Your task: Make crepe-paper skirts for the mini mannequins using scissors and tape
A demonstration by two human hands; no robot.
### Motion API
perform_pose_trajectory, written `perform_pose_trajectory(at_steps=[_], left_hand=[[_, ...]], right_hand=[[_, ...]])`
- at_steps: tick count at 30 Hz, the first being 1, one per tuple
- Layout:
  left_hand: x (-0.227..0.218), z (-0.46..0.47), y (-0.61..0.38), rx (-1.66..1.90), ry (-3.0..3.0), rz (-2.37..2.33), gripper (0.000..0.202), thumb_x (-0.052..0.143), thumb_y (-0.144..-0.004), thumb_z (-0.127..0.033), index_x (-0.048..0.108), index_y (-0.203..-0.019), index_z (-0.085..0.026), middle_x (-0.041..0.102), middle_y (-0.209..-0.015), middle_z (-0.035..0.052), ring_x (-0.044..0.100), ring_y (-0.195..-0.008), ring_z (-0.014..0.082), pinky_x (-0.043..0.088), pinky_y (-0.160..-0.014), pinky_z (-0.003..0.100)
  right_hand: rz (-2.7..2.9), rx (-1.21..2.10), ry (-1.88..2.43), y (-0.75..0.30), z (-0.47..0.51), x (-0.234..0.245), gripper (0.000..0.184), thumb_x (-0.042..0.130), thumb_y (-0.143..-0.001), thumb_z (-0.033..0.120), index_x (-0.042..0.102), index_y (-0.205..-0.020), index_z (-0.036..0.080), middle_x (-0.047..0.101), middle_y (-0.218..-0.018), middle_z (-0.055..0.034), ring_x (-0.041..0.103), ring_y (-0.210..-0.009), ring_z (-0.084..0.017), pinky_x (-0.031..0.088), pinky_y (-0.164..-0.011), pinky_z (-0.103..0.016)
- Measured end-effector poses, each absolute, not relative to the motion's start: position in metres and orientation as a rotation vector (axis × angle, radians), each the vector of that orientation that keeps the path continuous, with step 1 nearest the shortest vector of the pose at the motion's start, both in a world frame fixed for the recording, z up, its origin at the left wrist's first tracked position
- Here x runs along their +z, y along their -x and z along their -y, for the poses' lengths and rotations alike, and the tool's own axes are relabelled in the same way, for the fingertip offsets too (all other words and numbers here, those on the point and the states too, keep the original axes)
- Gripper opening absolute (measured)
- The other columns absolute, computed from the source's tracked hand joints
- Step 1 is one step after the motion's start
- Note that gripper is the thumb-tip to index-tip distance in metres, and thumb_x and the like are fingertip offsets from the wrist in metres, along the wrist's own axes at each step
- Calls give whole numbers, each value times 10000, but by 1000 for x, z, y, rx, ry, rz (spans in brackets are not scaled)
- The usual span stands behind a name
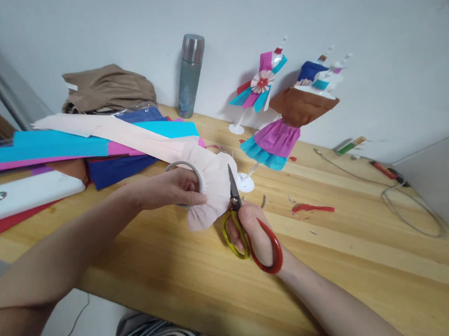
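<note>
My left hand (183,189) is closed on pale pink crepe paper (214,184), pinching it where it gathers into a ruffled fan. A thin grey ring (197,173), like a roll of tape, sits around its fingers. From the gathered part, a long strip of the same paper runs back to the left over the other sheets. My right hand (255,231) grips scissors (234,197) with one red and one yellow handle. Their blades point up and away, looking nearly closed, against the right side of the ruffle. Whether they touch the paper I cannot tell.
Blue and magenta paper sheets (58,143) and a white power bank (32,192) lie left. Behind stand a brown cloth bundle (109,87), a grey-green thermos (192,76) and paper dress figures (262,82) on round bases. Red scraps (311,208) and a cable (408,224) lie right.
</note>
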State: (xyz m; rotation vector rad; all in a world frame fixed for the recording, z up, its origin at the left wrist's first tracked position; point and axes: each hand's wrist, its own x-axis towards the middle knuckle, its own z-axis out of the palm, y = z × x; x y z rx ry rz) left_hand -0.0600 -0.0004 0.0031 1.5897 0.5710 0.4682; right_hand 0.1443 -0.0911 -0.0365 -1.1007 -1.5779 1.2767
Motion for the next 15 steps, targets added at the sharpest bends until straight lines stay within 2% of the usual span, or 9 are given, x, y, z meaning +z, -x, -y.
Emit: perform_pose_trajectory(at_steps=[5,8,12,15], left_hand=[[4,0,58,426,-1510,-508,194,721,-699,-267,716,-811,-109,696,-828,93,626,-769,180,497,-754,297],[1,1,55,409,-1448,-458,231,724,-697,-266,710,-860,-103,701,-899,114,630,-830,197,491,-807,323],[-7,3,51,405,-1354,-428,313,770,-638,-275,696,-890,-105,700,-873,104,630,-795,193,497,-752,299],[-17,3,47,472,-1350,-496,309,756,-656,-322,682,-853,-95,683,-775,81,599,-683,166,478,-633,263]], right_hand=[[1573,1266,1103,-143,90,-35,512,307,-882,673,488,-776,205,411,-395,53,351,-310,-113,296,-359,-260],[1578,1254,1117,-143,90,-35,521,315,-880,673,479,-698,214,418,-373,36,361,-314,-124,287,-356,-272],[1576,1236,1124,-144,90,-37,554,310,-893,651,428,-561,224,409,-345,11,377,-317,-132,271,-356,-284],[1567,1228,1129,-144,89,-40,534,315,-904,631,466,-604,217,410,-352,18,372,-311,-129,265,-349,-282]])
